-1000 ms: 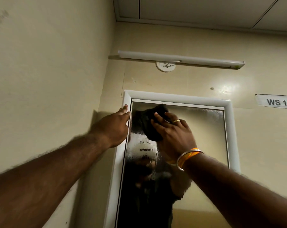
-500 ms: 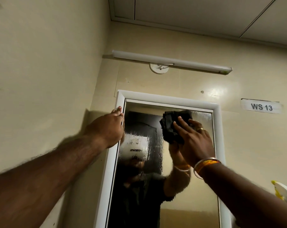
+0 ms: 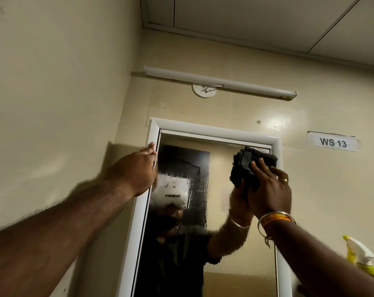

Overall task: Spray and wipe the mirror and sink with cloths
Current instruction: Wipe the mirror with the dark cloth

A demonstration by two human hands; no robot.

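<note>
cloth at the top right corner of the mirror

nearest the camera, the two forearms reach up and forward. the right hand (image 3: 269, 189) presses a bunched dark cloth (image 3: 249, 166) against the glass, its fingers spread and fairly straight over the wad, thumb side hidden, so whether it also pinches the cloth cannot be told. the flat press likely keeps the fabric in full contact with the glass. the left hand (image 3: 138, 170) rests on the left side of the white frame (image 3: 153, 133), fingers extended along the edge and holding nothing, probably to steady the body during the high reach. the mirror (image 3: 224, 211) shows wet streaks in its upper left part, so wiping looks unfinished. a yellow spray bottle (image 3: 361, 257) stands low on the right, apart from both hands. above the mirror hangs a tube light (image 3: 220, 82), and a wall label (image 3: 333, 142) sits to the right. the sink is out of view.
</note>
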